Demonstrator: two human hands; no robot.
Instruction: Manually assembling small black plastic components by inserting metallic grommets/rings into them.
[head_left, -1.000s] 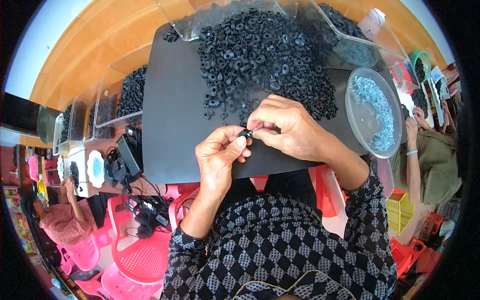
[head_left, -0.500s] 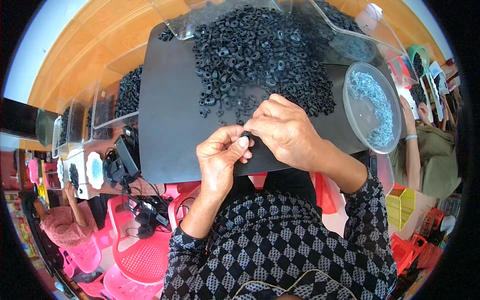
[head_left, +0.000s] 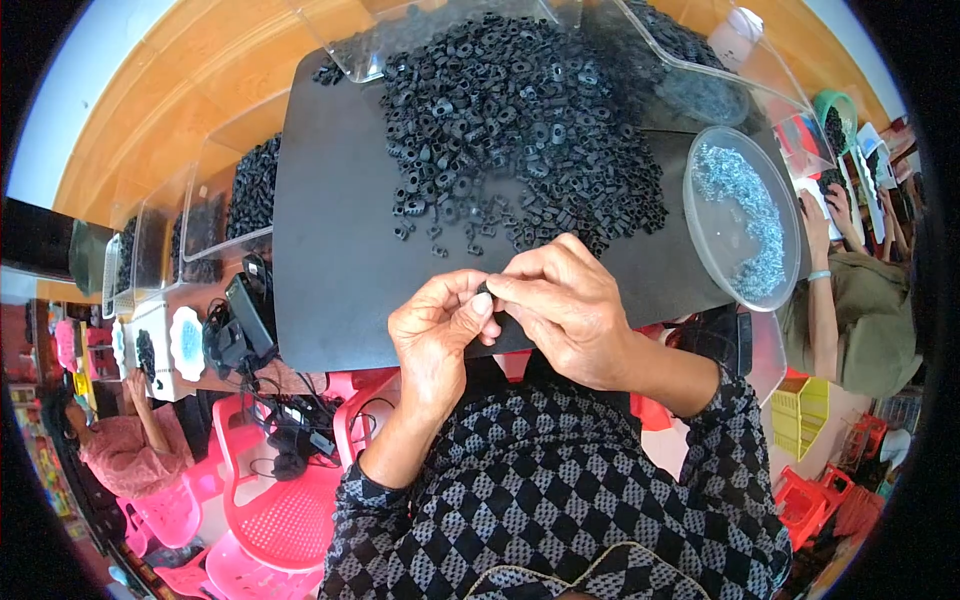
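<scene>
Over the near part of the black tabletop (head_left: 330,300), both my hands meet in front of my body. Thumb and fingers of my left hand (head_left: 435,325) pinch a small black plastic part (head_left: 485,289). The fingertips of my right hand (head_left: 570,315) are pressed together against that part; whatever they grip is too small or hidden to make out. Beyond them spreads a large heap of similar black plastic parts (head_left: 500,110). To the right lies a round clear dish (head_left: 725,245) with many tiny bluish, shiny pieces (head_left: 765,230).
Clear plastic bins (head_left: 205,215) of black parts line the left, with more at the back. A tangle of black cables (head_left: 235,345) hangs at the table's left edge, above a pink chair (head_left: 290,510). Other people work at left (head_left: 140,450) and right (head_left: 850,320).
Both hands stay together at the black part. My right hand has come lower, toward my body, and its fingers have shifted around the part. The view has moved slightly.
</scene>
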